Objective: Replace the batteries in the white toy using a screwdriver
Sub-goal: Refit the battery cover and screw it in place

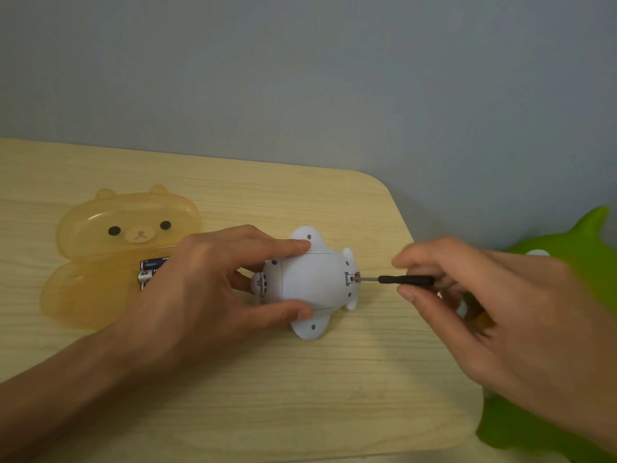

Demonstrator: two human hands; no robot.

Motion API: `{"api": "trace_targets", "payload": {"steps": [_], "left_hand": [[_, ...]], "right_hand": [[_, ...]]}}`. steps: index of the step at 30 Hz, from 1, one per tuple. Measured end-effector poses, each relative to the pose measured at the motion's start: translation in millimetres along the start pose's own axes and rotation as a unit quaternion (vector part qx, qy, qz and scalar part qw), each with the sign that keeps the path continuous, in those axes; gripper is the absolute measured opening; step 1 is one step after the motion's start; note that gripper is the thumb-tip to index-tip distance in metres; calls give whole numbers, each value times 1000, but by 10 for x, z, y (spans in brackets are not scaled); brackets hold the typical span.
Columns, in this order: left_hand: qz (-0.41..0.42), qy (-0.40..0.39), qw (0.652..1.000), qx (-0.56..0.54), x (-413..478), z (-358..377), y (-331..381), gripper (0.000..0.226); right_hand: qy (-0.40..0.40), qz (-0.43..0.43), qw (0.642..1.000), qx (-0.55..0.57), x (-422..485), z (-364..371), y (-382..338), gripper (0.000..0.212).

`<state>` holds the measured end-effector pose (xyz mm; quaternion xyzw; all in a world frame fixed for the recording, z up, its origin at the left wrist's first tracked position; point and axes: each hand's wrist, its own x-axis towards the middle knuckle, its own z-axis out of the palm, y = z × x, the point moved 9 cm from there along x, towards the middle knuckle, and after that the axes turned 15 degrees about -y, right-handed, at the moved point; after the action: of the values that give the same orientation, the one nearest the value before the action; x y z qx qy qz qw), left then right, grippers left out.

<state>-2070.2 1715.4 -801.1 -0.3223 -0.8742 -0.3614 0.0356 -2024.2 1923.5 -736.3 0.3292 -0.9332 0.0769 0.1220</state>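
The white toy (312, 282) lies on its side in the middle of the wooden table (233, 379). My left hand (200, 289) grips its body from the left, index finger across the top and thumb underneath. A small black screwdriver (400, 280) lies level, and its metal tip sits in the screw at the toy's right end. My right hand (474, 309) pinches the handle between fingers and thumb. Blue and silver batteries (150, 270) rest in the open orange bear-shaped case (110, 252) at the left, partly hidden behind my left hand.
A green plush or inflatable toy (567, 262) stands past the table's right edge, behind my right hand. The table's rounded corner is at the back right. A grey wall rises behind the table.
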Motion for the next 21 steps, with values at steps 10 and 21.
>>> {"api": "trace_targets", "payload": {"steps": [10,21], "left_hand": [[-1,6,1000,3,-6,-11,-5,65],[-7,1,1000,7,-4,5,-18,63]], "right_hand": [[3,-13,999,-51,-18,123,59,45],[-4,-38,996,-77,7,74,40,26]]}}
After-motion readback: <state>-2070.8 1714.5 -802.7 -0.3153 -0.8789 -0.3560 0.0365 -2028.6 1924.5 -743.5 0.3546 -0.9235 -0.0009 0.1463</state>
